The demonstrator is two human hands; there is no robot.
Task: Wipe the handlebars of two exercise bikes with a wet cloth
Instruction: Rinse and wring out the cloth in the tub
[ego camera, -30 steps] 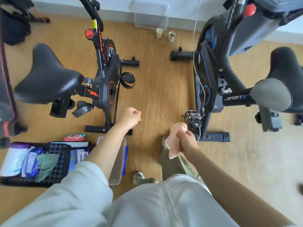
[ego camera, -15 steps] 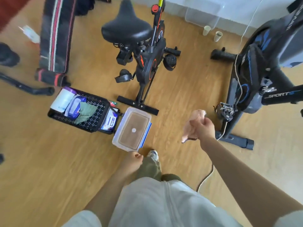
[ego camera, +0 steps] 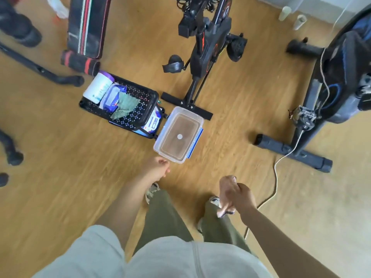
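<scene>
My right hand (ego camera: 242,195) is closed around a bunched pink cloth (ego camera: 225,192), held above my right shoe. Just below the near corner of a clear plastic tub of water (ego camera: 197,121), my left hand (ego camera: 156,167) hangs with fingers loosely curled and nothing in it. A black and orange exercise bike (ego camera: 208,43) stands beyond the tub; only its frame, pedals and base show. The frame of a black and blue exercise bike (ego camera: 339,77) fills the right edge. Neither bike's handlebars are in view.
A black perforated basket (ego camera: 130,115) left of the tub holds a wipes canister, a wipes pack and a green cloth. A white cable (ego camera: 275,177) snakes over the wood floor by the blue bike's base. A striped bench (ego camera: 86,25) and two paper cups (ego camera: 291,16) sit farther back.
The view has swung down and left, away from the bikes' upper parts. My right hand with the cloth has dropped nearer my body; my left hand has come close to the tub.
</scene>
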